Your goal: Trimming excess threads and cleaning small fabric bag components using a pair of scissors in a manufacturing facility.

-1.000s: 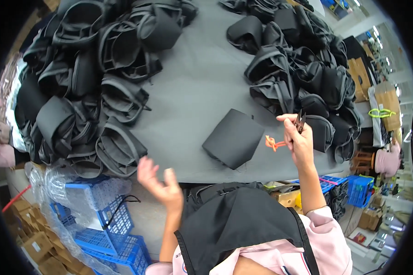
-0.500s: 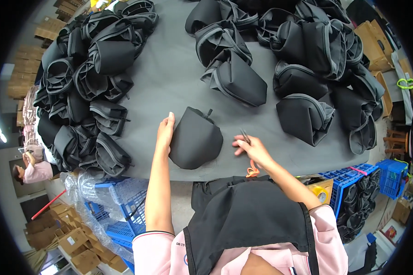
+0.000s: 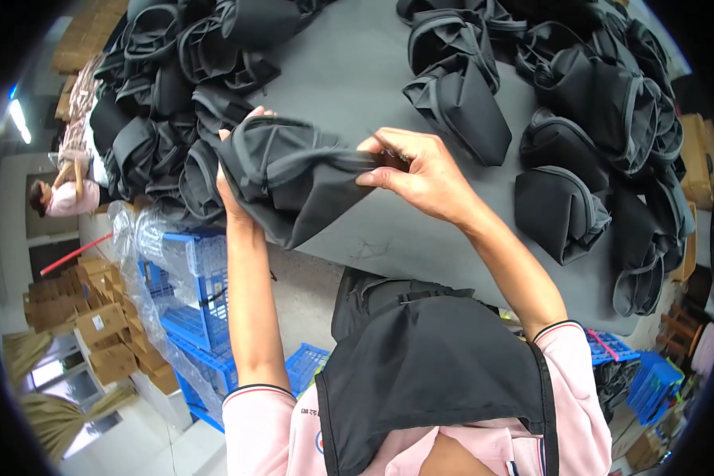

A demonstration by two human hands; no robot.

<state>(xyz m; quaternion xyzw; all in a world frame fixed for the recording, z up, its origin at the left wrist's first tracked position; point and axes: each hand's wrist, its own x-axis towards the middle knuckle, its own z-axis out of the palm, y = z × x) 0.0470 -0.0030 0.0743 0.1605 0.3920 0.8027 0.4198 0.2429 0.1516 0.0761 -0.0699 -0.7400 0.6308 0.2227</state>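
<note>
I hold one black fabric bag piece (image 3: 297,186) lifted above the near edge of the grey table (image 3: 349,71). My left hand (image 3: 232,184) grips it from behind on its left side, mostly hidden by the fabric. My right hand (image 3: 420,174) pinches the bag's right end at its dark piped rim, and a thin tool shows between its fingers. A heap of the same black bags (image 3: 166,103) lies just left of my left hand. More black bags (image 3: 579,135) are piled on the right.
Blue plastic crates (image 3: 190,301) wrapped in clear film stand under the table's left edge, more blue crates (image 3: 642,381) at the lower right. Cardboard boxes (image 3: 95,325) are stacked at the far left. Another person in pink (image 3: 63,194) is at the left.
The bag lay flat on the table under both hands. Now it is picked up and held between them, left hand on its left side, right hand at its right end.
</note>
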